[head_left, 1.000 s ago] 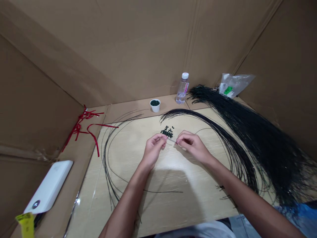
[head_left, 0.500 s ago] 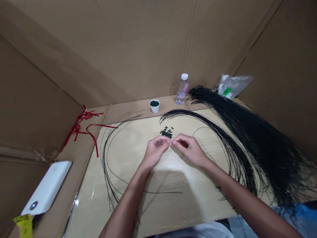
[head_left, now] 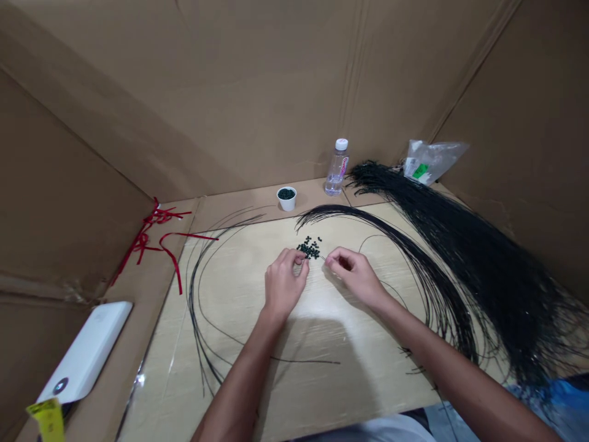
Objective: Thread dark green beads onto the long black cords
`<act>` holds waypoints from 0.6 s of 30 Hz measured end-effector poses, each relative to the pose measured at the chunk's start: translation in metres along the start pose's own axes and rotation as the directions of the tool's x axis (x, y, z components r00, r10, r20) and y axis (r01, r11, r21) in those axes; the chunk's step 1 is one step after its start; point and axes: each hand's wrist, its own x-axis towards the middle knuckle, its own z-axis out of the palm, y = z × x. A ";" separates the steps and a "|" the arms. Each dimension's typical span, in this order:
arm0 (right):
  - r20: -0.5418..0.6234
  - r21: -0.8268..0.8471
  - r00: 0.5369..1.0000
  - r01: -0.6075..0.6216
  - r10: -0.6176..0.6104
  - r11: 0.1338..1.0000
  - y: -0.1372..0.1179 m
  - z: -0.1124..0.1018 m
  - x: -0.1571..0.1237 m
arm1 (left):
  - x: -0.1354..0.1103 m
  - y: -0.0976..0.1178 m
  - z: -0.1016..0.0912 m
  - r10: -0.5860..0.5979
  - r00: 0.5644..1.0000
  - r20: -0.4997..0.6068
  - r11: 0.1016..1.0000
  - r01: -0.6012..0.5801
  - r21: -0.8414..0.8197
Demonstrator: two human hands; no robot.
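Observation:
In the head view, a small pile of dark green beads (head_left: 308, 248) lies on the pale board. My left hand (head_left: 283, 282) is at the pile's near left edge, thumb and forefinger curled close together; whatever is between them is too small to make out. Just to the right, my right hand (head_left: 353, 273) pinches a thin dark cord (head_left: 323, 258), its tip poking out leftward past the fingertips toward the beads. A gap separates the two hands. More beads fill a white cup (head_left: 287, 202) behind the pile.
Loose dark cords (head_left: 193, 307) curve across the board's left side. A cord bundle (head_left: 405, 242) and a thicker one (head_left: 478, 258) lie right. Around stand a water bottle (head_left: 337, 169), plastic bag (head_left: 435, 162), red ribbons (head_left: 172, 264) and a white device (head_left: 89, 350). Cardboard walls enclose the table.
My hands were fingertip to fingertip and have moved apart. The left shifted left to the edge of the bead pile; the right drew slightly right, keeping the cord tip.

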 end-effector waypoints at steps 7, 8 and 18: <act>-0.028 0.454 0.975 -0.185 0.221 0.871 -0.003 -0.006 0.006 | 0.003 0.008 -0.001 0.039 0.993 0.115 0.985 -0.057 0.160; -0.023 0.515 0.970 -0.197 0.244 0.834 -0.003 -0.007 0.008 | 0.003 0.008 0.000 0.044 0.991 0.123 0.981 -0.066 0.182; -0.046 0.477 0.977 -0.160 0.207 0.864 0.007 -0.011 0.013 | 0.001 0.005 0.003 0.110 0.992 0.060 0.993 -0.112 0.029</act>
